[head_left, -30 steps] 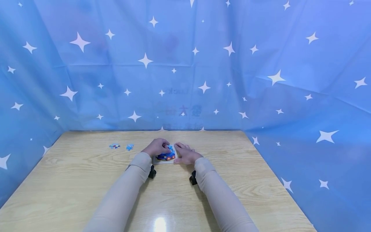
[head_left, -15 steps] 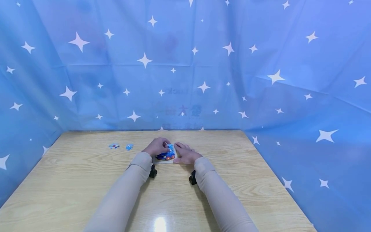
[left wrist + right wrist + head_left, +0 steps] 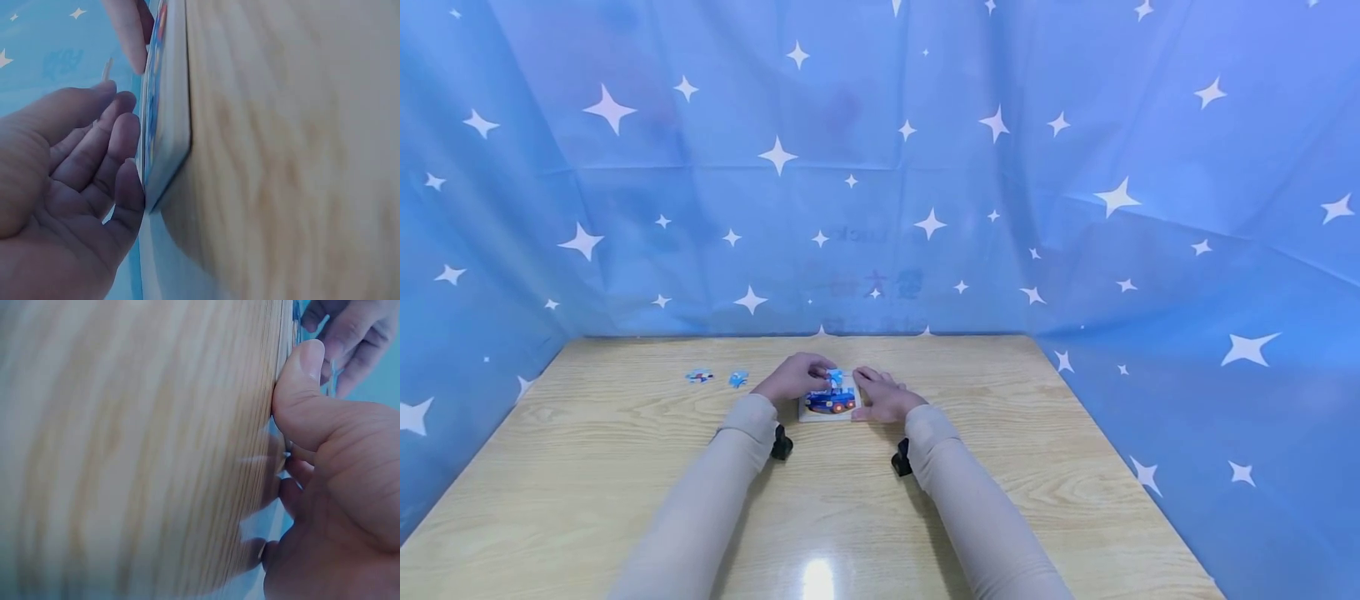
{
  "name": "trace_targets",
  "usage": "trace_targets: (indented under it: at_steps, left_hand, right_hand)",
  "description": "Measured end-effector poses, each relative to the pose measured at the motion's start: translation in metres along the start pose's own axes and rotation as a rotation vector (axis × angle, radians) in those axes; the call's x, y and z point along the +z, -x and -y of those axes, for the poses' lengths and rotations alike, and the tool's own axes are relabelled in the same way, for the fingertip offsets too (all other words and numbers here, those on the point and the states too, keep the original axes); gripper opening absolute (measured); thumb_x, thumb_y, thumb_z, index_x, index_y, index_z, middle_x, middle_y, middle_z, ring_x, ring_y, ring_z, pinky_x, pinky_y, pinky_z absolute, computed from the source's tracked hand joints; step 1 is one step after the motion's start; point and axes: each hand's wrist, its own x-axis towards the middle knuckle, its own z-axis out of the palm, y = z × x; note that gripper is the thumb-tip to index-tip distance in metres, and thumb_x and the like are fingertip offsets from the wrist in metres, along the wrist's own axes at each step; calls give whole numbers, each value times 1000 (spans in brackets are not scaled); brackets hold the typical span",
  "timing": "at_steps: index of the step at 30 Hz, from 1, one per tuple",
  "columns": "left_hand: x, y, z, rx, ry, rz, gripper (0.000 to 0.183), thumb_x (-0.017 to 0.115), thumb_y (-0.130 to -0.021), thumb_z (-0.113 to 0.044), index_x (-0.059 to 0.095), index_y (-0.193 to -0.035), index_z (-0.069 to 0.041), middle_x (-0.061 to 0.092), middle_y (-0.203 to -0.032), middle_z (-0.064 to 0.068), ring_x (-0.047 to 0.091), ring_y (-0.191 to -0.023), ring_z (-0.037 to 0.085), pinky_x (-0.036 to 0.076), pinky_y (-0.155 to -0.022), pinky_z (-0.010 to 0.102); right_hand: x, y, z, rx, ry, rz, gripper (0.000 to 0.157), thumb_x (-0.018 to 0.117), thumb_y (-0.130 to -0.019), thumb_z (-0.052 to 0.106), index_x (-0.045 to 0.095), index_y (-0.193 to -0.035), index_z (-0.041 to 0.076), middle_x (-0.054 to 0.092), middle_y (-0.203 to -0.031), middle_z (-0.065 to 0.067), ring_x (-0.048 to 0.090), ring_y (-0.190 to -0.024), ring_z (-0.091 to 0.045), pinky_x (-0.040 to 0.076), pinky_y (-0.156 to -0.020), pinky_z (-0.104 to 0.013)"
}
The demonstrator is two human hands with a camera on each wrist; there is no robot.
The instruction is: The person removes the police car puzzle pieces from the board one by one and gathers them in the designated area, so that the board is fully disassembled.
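On the pale wood-grain counter [image 3: 1090, 500] lies a flat, rectangular puzzle board with a whitish rim [image 3: 827, 420], between the two hands of a person. Its picture shows a blue vehicle with orange-red wheels [image 3: 835, 403]. The left hand [image 3: 794, 377] is over the left side of this board. In the left wrist view, its thumb and forefinger pinch a thin, pale-edged puzzle piece [image 3: 107, 69], which stands edge-on above the board, so its printed face cannot be seen. The other fingers are bent beside the board's edge. The right hand [image 3: 886, 397] grasps the right side of the board, with the thumb at the near corner and the fingers toward the far corner.

To the left of the left hand, two loose puzzle pieces lie apart on the counter: a small light-blue one [image 3: 739, 379] and, farther left, a blue one with red and white parts [image 3: 700, 377]. Both arms wear light beige sleeves [image 3: 981, 508]. Behind the counter hangs a blue curtain with white stars [image 3: 850, 100].
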Motion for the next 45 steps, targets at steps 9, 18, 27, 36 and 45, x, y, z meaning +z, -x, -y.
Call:
trace_targets:
  at_steps: [9,18,27,36,45]
  left_hand:
    - [-10,14,3,4,24,2,39,67,-98,-11,62,-136,-4,66,-125,11,62,-117,28,52,-98,44]
    - [-22,27,8,2,59,-21,40,68,-97,-14,62,-137,-8,65,-128,11,59,-120,29,48,-102,48]
    - [-32,36,15,-7,25,-48,44,69,-97,-16,61,-140,-10,63,-136,11,58,-125,31,45,-106,49]
    - [-48,49,17,-14,26,-56,46,71,-95,-15,61,-139,-10,65,-130,9,60,-120,28,46,-106,48]
    - [-62,60,29,-9,-26,-64,47,71,-96,-17,60,-141,-8,66,-128,10,61,-116,26,49,-101,48]
  right_hand:
    - [0,4,2,-9,-18,-18,86,58,-101,46,8,-164,17,1,-171,-1,-1,-156,-31,6,-120,-62]
    - [0,5,1,-31,-8,-25,86,58,-101,47,9,-164,17,2,-171,-3,0,-155,-33,7,-120,-64]
    - [1,8,1,-47,-29,-31,85,59,-101,45,11,-164,15,3,-171,-3,0,-155,-35,7,-120,-65]
    - [0,9,3,-46,-19,-23,84,58,-102,44,9,-164,15,1,-171,-4,-1,-155,-34,6,-120,-64]
    - [4,1,-3,-27,-14,-10,85,57,-102,45,5,-164,20,-2,-171,0,-5,-155,-31,3,-121,-62]
